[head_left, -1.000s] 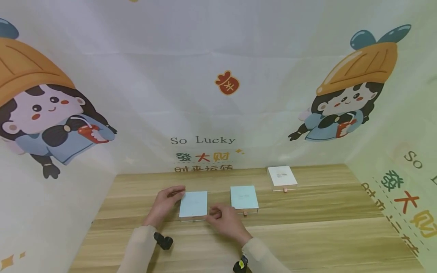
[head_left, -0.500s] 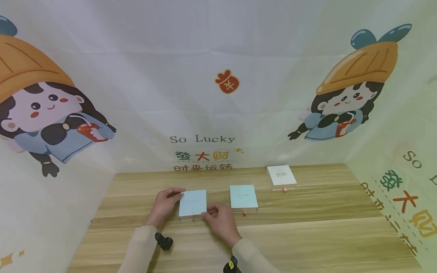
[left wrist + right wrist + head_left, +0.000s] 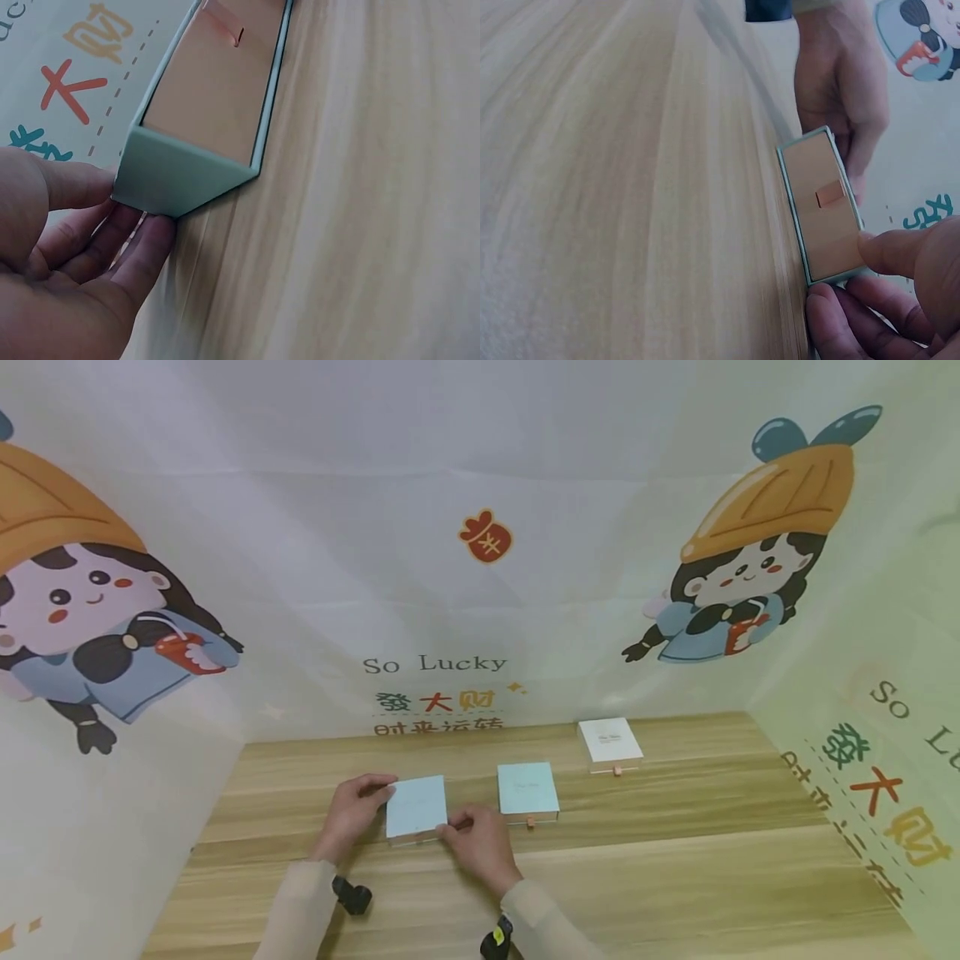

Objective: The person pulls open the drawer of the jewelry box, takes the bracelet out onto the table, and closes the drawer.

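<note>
I have the flat pale-blue cardboard drawer box [image 3: 416, 807] on the wooden table [image 3: 675, 877], left of its pale-blue twin [image 3: 527, 788]. My left hand [image 3: 351, 814] grips its left edge; over the last second my right hand [image 3: 475, 843] has crept in from beside that twin and now pinches its near-right corner. The peach drawer front [image 3: 826, 212] with its pull tab [image 3: 830, 195] looks shut, so I judge opening not begun.

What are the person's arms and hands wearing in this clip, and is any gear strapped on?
Both forearms are covered by loose, pale beige long sleeves that end at the wrists. The left hand and right hand are bare: no gloves, and no rings that can be made out. A small black camera unit sits at the left wrist, and a similar black unit with a yellow mark at the right.
</note>
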